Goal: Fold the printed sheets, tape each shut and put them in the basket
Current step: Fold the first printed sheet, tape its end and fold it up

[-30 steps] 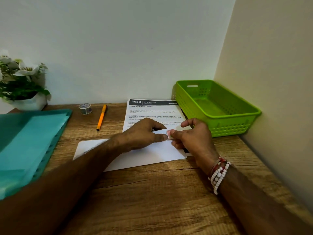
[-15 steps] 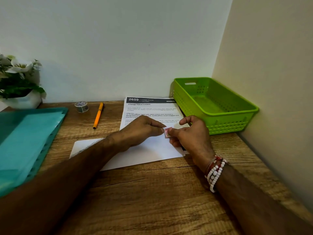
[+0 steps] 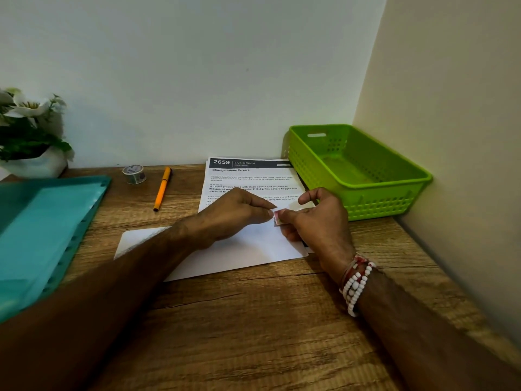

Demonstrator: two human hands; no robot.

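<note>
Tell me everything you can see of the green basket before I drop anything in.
The basket is bright green, plastic-looking, rectangular and shallow, its walls pierced with rows of small holes, a slot handle in the far end. It stands upright on the wooden table in the far right corner. Nothing shows inside. The printed sheets lie beside its left wall; the right hand is near, not touching.

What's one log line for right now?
step: taping | left hand, right hand: pinch tape piece | folded sheet: on desk | basket: no sheets
</note>
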